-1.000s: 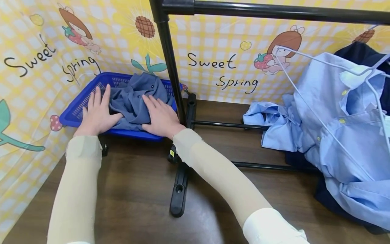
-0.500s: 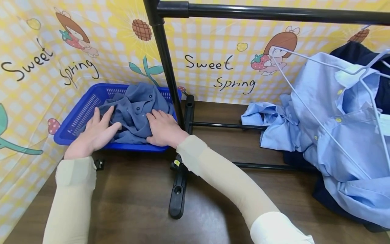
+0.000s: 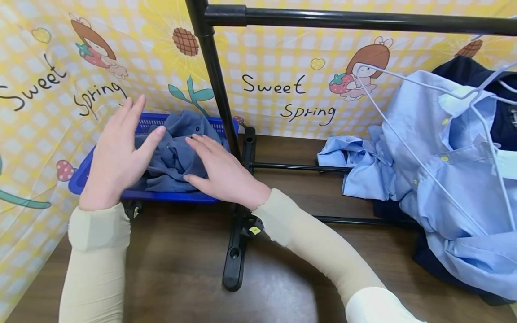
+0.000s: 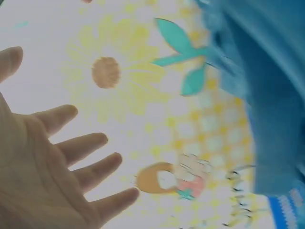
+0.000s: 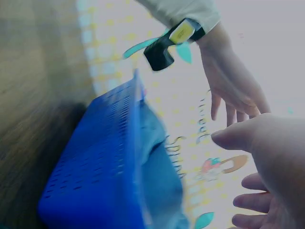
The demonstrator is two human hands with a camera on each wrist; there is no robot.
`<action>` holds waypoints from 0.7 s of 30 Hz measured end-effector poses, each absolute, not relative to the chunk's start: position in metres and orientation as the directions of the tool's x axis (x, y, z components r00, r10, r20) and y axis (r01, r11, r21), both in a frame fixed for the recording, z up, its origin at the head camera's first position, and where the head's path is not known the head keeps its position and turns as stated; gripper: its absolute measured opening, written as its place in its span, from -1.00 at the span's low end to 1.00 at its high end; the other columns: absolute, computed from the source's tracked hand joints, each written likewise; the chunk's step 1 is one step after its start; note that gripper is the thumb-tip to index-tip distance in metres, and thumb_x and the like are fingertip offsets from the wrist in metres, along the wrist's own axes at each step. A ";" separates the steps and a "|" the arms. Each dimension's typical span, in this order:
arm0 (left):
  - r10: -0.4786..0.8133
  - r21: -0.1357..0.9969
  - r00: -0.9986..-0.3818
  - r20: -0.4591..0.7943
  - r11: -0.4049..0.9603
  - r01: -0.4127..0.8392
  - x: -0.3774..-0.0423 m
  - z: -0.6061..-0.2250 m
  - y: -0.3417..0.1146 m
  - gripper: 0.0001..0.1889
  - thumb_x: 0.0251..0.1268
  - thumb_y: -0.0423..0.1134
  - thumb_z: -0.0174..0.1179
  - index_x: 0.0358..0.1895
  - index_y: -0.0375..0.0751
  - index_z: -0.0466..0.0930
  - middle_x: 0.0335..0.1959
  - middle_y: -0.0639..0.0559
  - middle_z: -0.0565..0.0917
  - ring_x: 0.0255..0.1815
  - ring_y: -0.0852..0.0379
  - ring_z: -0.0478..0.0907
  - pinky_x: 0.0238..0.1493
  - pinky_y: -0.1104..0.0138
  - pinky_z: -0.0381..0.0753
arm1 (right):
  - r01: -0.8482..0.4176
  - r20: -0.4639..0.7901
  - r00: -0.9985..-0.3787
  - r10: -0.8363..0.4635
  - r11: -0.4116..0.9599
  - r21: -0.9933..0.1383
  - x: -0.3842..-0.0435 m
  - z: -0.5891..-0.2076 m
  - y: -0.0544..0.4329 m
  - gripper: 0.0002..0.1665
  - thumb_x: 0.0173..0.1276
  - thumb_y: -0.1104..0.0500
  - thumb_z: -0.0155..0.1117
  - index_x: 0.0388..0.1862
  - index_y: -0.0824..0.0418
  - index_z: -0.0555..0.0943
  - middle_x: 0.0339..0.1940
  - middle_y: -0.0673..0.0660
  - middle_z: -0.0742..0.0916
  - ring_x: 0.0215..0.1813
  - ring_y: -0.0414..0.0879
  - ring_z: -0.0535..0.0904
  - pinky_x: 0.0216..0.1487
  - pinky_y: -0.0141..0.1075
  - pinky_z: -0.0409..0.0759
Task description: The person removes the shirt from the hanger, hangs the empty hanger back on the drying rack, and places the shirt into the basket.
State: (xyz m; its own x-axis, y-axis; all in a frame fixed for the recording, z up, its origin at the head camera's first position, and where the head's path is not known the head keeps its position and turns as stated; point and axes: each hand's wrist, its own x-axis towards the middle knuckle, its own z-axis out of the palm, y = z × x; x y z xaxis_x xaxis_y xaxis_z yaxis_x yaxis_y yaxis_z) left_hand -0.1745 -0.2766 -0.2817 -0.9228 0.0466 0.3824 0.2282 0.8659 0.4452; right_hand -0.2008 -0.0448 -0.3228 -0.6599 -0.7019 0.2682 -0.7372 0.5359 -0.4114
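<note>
Yellow-checked cloth [image 3: 274, 123] backs our brown wooden surface [image 3: 173, 269]. We hold two hands, left hand [image 3: 117, 154] and right hand [image 3: 226, 175], with fingers extended and gripping nothing, over one grey-blue garment [image 3: 171, 154] inside one blue basket [image 3: 173, 196], far left. Our right wrist view shows the basket's slotted outer side, hidden from the head view. We count one black rack [image 3: 347, 19] and, at right, one light-blue shirt [image 3: 460, 179]; we cannot count the dark clothes [image 3: 456, 71] behind it.
</note>
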 end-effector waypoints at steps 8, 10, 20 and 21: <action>0.102 0.325 -0.642 0.760 0.795 0.512 -0.161 -0.253 -0.239 -0.30 0.41 0.12 0.20 0.50 -0.16 0.39 0.53 -0.07 0.32 0.54 -0.06 0.20 0.51 0.01 0.08 | -0.809 0.556 -0.570 -0.604 0.294 -0.509 -0.188 -0.304 -0.011 -0.44 0.43 -0.04 0.37 0.31 0.18 0.60 0.18 0.03 0.69 0.09 -0.26 0.60 0.17 -0.48 0.46; 0.105 0.292 -0.561 0.821 0.767 0.571 -0.158 -0.246 -0.229 -0.30 0.39 0.16 0.21 0.44 -0.22 0.46 0.49 -0.06 0.39 0.50 -0.02 0.27 0.48 0.05 0.15 | -0.826 0.607 -0.545 -0.579 0.245 -0.508 -0.188 -0.302 -0.002 -0.54 0.42 0.00 0.39 0.21 0.18 0.67 0.06 0.00 0.73 -0.05 -0.30 0.62 0.08 -0.46 0.52; 0.035 0.228 -0.307 0.951 0.591 0.774 -0.147 -0.206 -0.168 -0.27 0.25 0.22 0.30 0.20 -0.40 0.60 0.32 -0.01 0.58 0.38 -0.02 0.41 0.40 0.05 0.26 | -0.813 0.636 -0.568 -0.523 0.235 -0.533 -0.187 -0.302 0.036 -0.71 0.42 0.07 0.42 0.04 0.15 0.75 -0.05 -0.08 0.76 -0.05 -0.20 0.64 0.01 -0.31 0.61; 0.047 0.206 -0.285 0.957 0.582 0.787 -0.147 -0.202 -0.163 -0.30 0.24 0.18 0.32 0.19 -0.39 0.60 0.31 -0.01 0.58 0.37 -0.03 0.42 0.39 0.05 0.27 | -0.809 0.631 -0.574 -0.521 0.245 -0.534 -0.187 -0.303 0.039 -0.71 0.42 0.06 0.41 0.05 0.14 0.75 -0.05 -0.08 0.76 -0.03 -0.20 0.64 0.01 -0.31 0.61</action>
